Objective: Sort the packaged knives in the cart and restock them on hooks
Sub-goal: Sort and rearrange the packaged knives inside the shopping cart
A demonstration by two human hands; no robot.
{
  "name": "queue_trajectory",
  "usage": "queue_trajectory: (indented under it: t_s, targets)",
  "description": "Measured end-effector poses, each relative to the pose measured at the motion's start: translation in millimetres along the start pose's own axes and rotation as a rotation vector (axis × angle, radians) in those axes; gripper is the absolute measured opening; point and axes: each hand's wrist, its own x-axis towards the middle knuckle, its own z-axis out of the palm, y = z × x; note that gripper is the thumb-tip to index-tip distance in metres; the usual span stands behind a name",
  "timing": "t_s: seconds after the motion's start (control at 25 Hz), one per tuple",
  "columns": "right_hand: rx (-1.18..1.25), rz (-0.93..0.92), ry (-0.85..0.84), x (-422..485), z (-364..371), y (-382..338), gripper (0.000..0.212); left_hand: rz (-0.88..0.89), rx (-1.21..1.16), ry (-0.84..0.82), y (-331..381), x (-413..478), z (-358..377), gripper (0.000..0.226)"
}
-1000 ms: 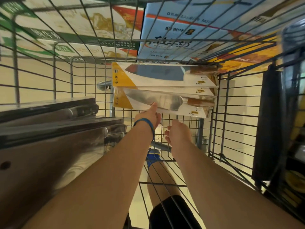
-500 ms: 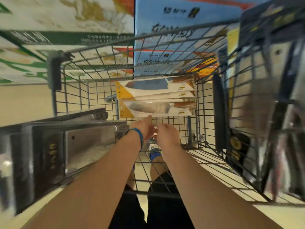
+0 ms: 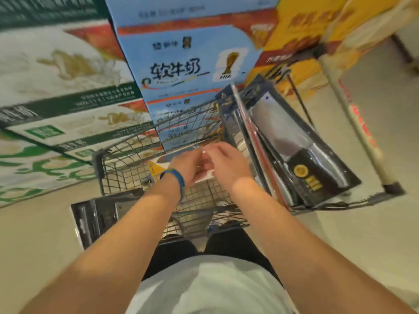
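The left hand [image 3: 189, 165] and right hand [image 3: 227, 165] hovered over the white knife pack [image 3: 158, 165], their grip lost in blur; a jostle could topple the black packs [image 3: 294, 143] at two o'clock.

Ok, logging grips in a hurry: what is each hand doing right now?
Left hand: cannot tell, blurred over the white knife pack.
Right hand: cannot tell either, also blurred.

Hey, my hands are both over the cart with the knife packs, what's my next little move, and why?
Probably lower both hands and grip the top yellow-and-white knife pack. The left hand and right hand are right above that stack inside the cart, while the black packs lean together along its right wall. Blur hides any grip.
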Motion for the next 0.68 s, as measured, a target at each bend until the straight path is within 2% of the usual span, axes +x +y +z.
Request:
queue_trajectory:
  t_s: [0.2, 0.28, 0.36, 0.44, 0.48, 0.56, 0.64, 0.68]
  targets:
    - [0.122, -0.087, 0.036, -3, -60, -15, 0.013, 0.130, 0.284, 0.005, 26, -21, 45, 0.025]
    - [0.047, -0.138, 0.056, 2, -90, -8, 0.014, 0.162, 0.430, 0.028, 23, -23, 68, 0.029]
    - [-0.146, -0.224, 0.116, 12, -118, 1, 0.015, 0.174, 0.615, 0.092, 17, -21, 86, 0.030]
    - [-0.348, -0.249, 0.142, 27, -143, 12, 0.014, 0.136, 0.561, 0.189, 9, -17, 106, 0.018]
    - [-0.454, -0.222, 0.117, 36, -150, 16, 0.016, 0.119, 0.436, 0.223, 4, -14, 114, 0.015]
    - [-0.617, -0.192, -0.005, 53, -153, 24, 0.036, 0.065, 0.223, 0.300, -2, -14, 125, 0.013]
    - [-0.676, -0.219, -0.139, 65, -143, 31, 0.051, 0.116, 0.260, 0.406, -9, -11, 131, 0.013]
    - [-0.696, -0.242, -0.182, 70, -137, 35, 0.050, 0.139, 0.301, 0.441, -10, -9, 132, 0.010]
